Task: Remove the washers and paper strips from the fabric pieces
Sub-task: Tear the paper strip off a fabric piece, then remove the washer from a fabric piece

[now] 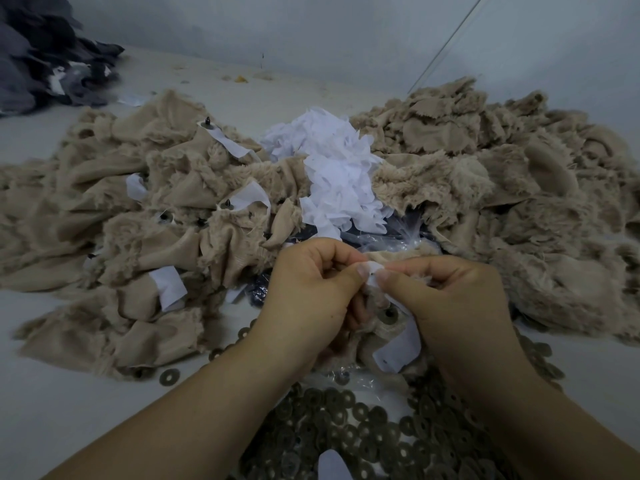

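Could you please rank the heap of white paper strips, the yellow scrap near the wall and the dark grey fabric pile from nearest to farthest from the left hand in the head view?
From the left hand:
1. Heap of white paper strips, just beyond it, centre.
2. Yellow scrap, farther back by the wall.
3. Dark grey fabric pile, far left corner.

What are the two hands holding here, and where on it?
Both the left hand and the right hand pinch the top end of a white paper strip on a small beige furry fabric piece; thumbs meet there.
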A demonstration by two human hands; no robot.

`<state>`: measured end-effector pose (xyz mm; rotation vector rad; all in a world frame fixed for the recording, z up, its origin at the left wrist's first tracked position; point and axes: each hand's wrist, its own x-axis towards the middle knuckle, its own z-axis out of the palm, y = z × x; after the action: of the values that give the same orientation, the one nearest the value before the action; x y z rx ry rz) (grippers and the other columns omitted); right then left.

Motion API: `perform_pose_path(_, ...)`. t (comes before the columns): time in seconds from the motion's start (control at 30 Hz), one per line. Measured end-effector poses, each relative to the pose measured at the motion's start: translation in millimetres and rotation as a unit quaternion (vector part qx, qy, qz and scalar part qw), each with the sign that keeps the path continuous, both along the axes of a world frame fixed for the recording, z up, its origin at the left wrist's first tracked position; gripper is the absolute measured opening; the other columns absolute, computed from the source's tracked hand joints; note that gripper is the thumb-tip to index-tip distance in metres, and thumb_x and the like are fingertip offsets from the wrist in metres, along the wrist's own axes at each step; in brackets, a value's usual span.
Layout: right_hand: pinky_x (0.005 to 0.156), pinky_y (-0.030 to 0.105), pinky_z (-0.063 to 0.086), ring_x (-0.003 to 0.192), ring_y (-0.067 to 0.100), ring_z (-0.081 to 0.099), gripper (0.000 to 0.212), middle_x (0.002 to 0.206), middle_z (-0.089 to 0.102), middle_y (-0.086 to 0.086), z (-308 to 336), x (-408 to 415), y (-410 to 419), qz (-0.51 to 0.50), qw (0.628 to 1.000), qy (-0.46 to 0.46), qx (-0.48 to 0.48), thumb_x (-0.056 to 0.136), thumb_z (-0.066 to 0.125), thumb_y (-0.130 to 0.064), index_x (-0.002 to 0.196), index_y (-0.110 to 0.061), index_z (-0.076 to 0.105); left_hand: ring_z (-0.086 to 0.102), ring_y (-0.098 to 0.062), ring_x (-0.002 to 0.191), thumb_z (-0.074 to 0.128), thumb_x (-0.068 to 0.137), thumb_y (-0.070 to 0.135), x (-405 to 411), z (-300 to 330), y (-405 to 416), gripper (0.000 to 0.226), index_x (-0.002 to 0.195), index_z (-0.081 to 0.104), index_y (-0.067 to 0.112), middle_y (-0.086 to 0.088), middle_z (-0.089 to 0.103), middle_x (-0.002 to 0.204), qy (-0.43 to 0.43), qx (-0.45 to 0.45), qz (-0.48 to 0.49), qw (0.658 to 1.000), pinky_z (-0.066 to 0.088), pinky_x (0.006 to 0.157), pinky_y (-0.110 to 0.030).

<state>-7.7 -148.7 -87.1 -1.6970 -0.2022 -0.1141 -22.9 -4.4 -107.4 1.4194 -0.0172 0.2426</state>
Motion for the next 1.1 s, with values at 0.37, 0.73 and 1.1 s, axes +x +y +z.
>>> perform_pose_path(0.37, 0.053, 0.043, 0.057, 0.066, 0.032, 0.069, 0.014, 0.065, 0.074, -0.007, 0.6, -1.7, 1.5, -0.027, 0.998, -0.028, -0.042, 0.07, 0.085, -0.025, 0.062, -0.034, 0.077, 0.056, -0.027, 0.044, 0.054, 0.096, 0.0, -3.3, 3.5, -3.9, 0.02, 0.079, 0.064, 0.004, -0.016, 0.062, 0.052, 0.036, -0.018, 0.003, 0.999, 0.048, 0.046, -0.034)
perform_pose_path(0.73, 0.059, 0.053, 0.061, 0.065, 0.035, 0.071, 0.016, 0.064, 0.074, 0.006, -5.3, 2.1, -0.3, -0.023, 1.0, -0.005, -0.009, 0.074, 0.083, -0.014, 0.065, -0.027, 0.079, 0.061, -0.014, 0.05, 0.068, 0.09, 0.009, -0.5, -1.8, -4.8, 0.016, 0.075, 0.065, 0.015, -0.005, 0.067, 0.062, 0.009, 0.164, 0.086, 0.983, 0.05, 0.046, -0.028)
perform_pose_path(1.1, 0.055, 0.045, 0.059, 0.054, 0.019, 0.062, 0.025, 0.062, 0.07, 0.011, -5.2, 4.9, 1.4, -0.02, 0.998, 0.062, -0.01, 0.072, 0.076, 0.004, 0.062, -0.019, 0.073, 0.052, -0.015, 0.033, 0.077, 0.081, 0.006, 1.5, 7.3, 8.8, 0.019, 0.068, 0.064, 0.003, -0.007, 0.059, 0.043, 0.069, 0.151, 0.051, 0.985, 0.04, 0.037, -0.019)
